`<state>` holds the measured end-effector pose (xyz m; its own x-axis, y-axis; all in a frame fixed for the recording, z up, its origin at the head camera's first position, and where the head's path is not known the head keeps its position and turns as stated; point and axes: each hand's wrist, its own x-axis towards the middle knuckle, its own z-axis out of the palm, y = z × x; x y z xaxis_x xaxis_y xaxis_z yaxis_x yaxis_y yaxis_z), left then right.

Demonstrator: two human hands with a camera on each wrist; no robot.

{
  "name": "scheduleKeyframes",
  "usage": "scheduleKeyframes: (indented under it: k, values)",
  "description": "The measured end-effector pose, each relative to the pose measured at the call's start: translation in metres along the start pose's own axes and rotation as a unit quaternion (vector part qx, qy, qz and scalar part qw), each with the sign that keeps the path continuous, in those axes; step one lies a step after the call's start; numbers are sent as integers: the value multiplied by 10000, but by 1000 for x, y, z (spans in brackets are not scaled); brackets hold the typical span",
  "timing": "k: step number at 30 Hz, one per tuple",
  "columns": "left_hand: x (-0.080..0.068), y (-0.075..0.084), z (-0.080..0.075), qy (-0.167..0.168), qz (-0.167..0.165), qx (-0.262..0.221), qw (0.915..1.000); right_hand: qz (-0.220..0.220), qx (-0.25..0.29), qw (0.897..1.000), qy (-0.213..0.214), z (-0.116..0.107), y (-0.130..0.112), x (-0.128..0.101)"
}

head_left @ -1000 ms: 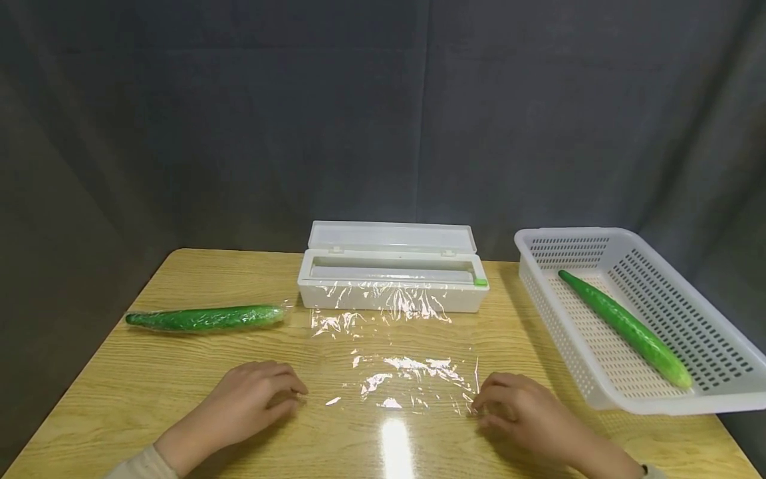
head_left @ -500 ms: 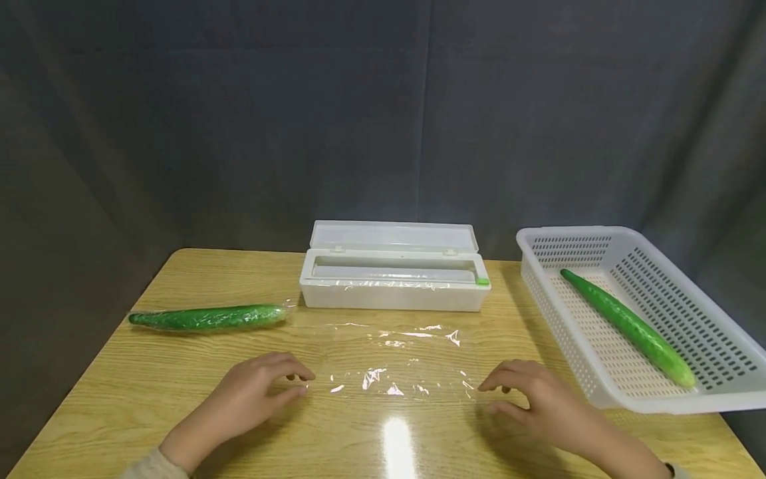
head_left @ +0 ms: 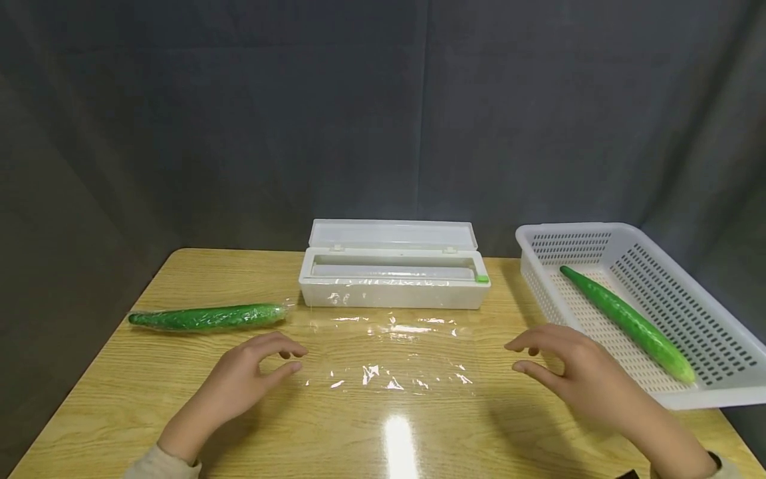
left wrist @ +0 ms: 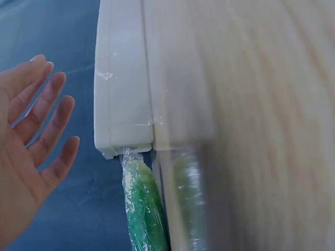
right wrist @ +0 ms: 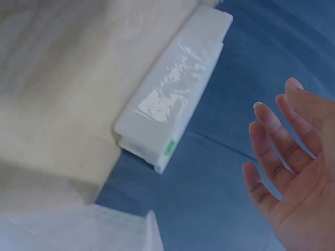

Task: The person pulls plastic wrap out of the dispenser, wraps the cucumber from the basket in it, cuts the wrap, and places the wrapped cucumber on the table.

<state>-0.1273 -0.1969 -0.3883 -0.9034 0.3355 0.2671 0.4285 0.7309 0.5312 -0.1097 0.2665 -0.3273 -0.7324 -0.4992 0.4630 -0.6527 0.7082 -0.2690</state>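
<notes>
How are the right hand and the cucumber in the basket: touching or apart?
Apart. The head view shows bare basket floor between the right hand and the cucumber.

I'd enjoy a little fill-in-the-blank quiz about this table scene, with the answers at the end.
1. The wrapped cucumber lies to the ____ of the white box.
2. The box's lid is ____, not closed, with clear film spread in front of the box.
3. The other cucumber lies ____ the white basket.
4. The left hand and right hand both hold ____.

Missing words: left; open; inside; nothing.
</notes>
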Motion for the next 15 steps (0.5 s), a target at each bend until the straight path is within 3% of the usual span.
scheduleKeyframes:
  k: [8,15]
  values:
    - [7,-2,-12,218,-130,-272,9993,-311,158,9989,304,-19,12,11]
    - [12,-7,-16,192,-289,-505,9981,-81,80,9998,190,-38,25,20]
